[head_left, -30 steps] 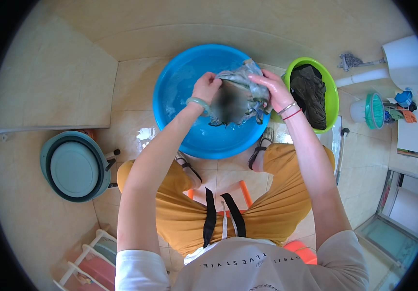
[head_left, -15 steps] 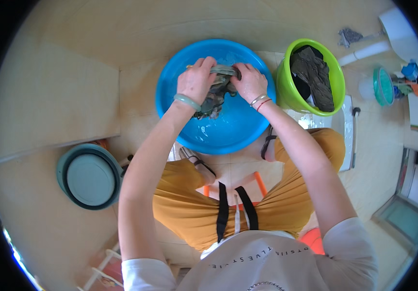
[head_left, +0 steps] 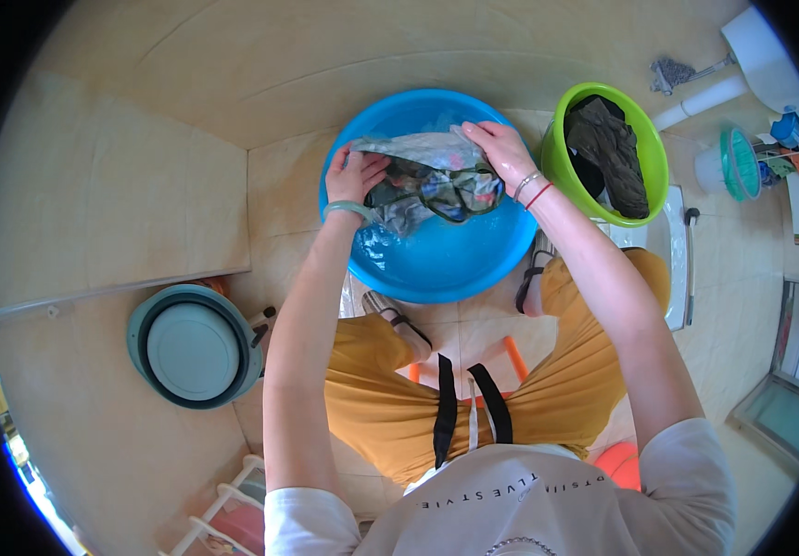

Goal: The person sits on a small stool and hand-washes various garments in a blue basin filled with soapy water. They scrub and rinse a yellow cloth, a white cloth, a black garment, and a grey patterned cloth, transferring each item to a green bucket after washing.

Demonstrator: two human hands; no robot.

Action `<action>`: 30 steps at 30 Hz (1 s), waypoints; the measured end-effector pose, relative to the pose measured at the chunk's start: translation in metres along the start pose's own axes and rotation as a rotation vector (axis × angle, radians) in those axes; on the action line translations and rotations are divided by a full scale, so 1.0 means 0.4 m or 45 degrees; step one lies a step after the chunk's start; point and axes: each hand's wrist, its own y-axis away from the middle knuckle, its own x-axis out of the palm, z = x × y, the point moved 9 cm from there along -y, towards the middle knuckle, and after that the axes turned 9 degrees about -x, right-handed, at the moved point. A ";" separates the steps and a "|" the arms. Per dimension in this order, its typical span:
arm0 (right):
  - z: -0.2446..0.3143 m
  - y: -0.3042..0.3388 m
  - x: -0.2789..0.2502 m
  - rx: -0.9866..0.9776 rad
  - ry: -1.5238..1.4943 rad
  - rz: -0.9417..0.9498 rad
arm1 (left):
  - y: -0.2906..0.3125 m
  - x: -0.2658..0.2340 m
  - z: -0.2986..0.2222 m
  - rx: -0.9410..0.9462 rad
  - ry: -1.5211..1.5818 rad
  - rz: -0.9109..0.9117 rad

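A wet garment (head_left: 450, 185), patterned in green, blue and pink with dark edging, is spread out over a blue basin (head_left: 437, 283) holding some water. Its pale side is turned up along the far edge. My left hand (head_left: 355, 176) has its fingers curled on the garment's left end. At the right end, my right hand (head_left: 501, 153) pinches the far corner. The lower part of the cloth hangs toward the water.
To the right of the basin stands a green bucket (head_left: 551, 157) with dark clothes (head_left: 613, 153) in it. A grey-green folding basin (head_left: 140, 361) is at the left. A teal-rimmed bin (head_left: 742, 165) and a long-handled brush (head_left: 691, 218) are farther right.
My hands have moved apart, the left one to the left and the right one to the right. The bunched garment is now stretched out between them.
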 end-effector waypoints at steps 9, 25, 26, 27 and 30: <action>-0.077 0.010 -0.080 -0.062 1.077 0.271 | 0.061 0.111 -0.118 0.174 -0.059 0.237; 0.051 0.029 0.040 0.037 -0.374 0.245 | 0.044 0.109 -0.136 0.020 -0.083 0.150; 0.062 0.027 0.042 0.021 -0.480 0.215 | 0.033 0.080 -0.118 -0.004 -0.091 0.069; 0.075 0.025 0.043 0.006 -0.587 0.185 | 0.027 0.067 -0.105 0.017 -0.147 0.078; 0.068 0.022 0.012 0.048 -0.770 0.206 | 0.044 0.068 -0.065 0.028 -0.312 0.110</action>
